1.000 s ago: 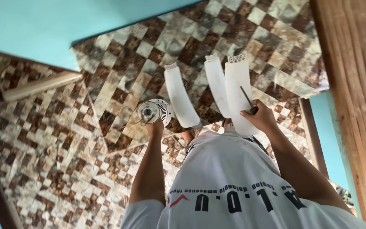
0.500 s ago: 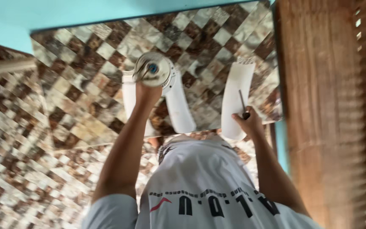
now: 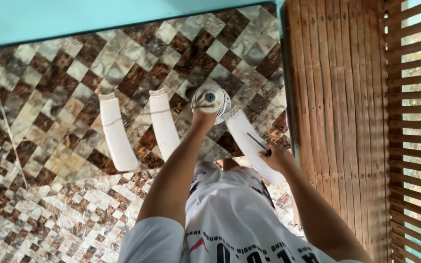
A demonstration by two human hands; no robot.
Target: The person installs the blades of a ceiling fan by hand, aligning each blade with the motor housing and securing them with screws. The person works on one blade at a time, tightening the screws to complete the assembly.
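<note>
White parts: 3 fan blades lay on the floor, 2 side by side at the left (image 3: 118,134) (image 3: 164,124), a third blade (image 3: 249,141) under the right hand.
Floor: brown-and-cream diamond tiles (image 3: 64,87), a flat place to spread the blades out apart from each other.
Motor hub: a round white fan motor (image 3: 211,100) with a blue centre stood at the inner end of the third blade, set close as if that blade belonged to it.
Left hand: the left hand (image 3: 203,119) reached straight down and closed its fingers on the hub's lower rim, seemingly to steady it against turning.
Right hand: the right hand (image 3: 276,158) was curled tight around the handle of a thin dark screwdriver (image 3: 258,144), shaft angled up and left across the third blade toward the hub.
Tool angle: a slanted hold let the tip point near the blade's root; the tip's exact contact could not be told.
Surroundings: turquoise wall (image 3: 74,19) at top, slatted wooden screen (image 3: 337,97) at right.
Clothing: white shirt (image 3: 235,219) below.
</note>
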